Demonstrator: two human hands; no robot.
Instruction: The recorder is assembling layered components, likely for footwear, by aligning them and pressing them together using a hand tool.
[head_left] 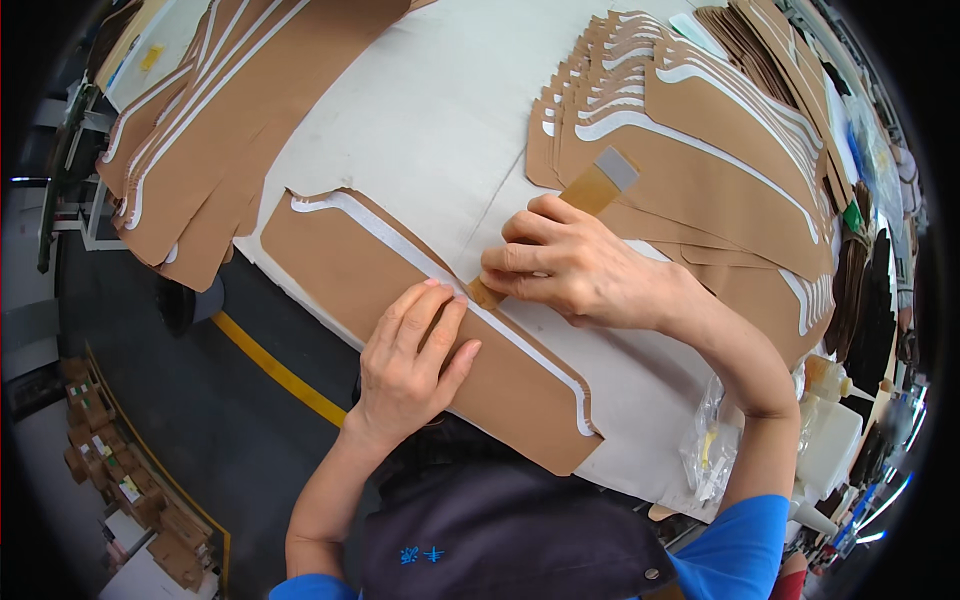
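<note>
— Fingers of my left hand (412,352) lie flat and spread, holding nothing, pressing down the brown leather-like panel (420,330) at the near table edge. And the other?

— My right hand (570,270) pinches a flat amber scraper (598,185) with a grey end, its lower tip set on the white tape strip (470,310) just beside my left fingertips.

— Risk?

— If my left hand eases, the smooth panel may slide on the pale cloth-covered table (430,120), I judge, and the tape would wrinkle or lift off its curve.

— Materials?

— Thin, matte, stiff-looking brown sheet; narrow white strip hooked at both ends. Like pieces lie fanned in the right stack (700,130) and left stack (200,120). The scraper's tip is possibly hidden under my thumb.
</note>
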